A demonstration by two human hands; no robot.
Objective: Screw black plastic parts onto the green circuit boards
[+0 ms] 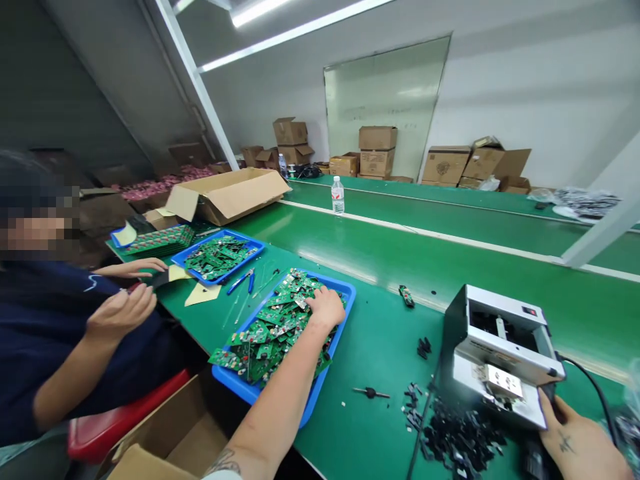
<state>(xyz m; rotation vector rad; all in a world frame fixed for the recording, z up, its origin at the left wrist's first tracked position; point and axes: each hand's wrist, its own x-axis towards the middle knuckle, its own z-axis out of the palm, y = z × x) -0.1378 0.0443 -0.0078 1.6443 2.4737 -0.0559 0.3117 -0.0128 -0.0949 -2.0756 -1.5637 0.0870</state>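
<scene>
The left hand (327,307) is touching many waiting boards (265,327) at eleven o'clock, right hand (575,430) a machine (505,353); I can't tell grips or what's done.

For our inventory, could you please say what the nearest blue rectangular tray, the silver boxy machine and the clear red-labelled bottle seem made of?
Nearest blue rectangular tray: probably smooth plastic, by its evenly coloured, rounded rim.
Silver boxy machine: likely metal, by its reflective panels; coating uncertain.
Clear red-labelled bottle: apparently glossy plastic, by its see-through body.
</scene>
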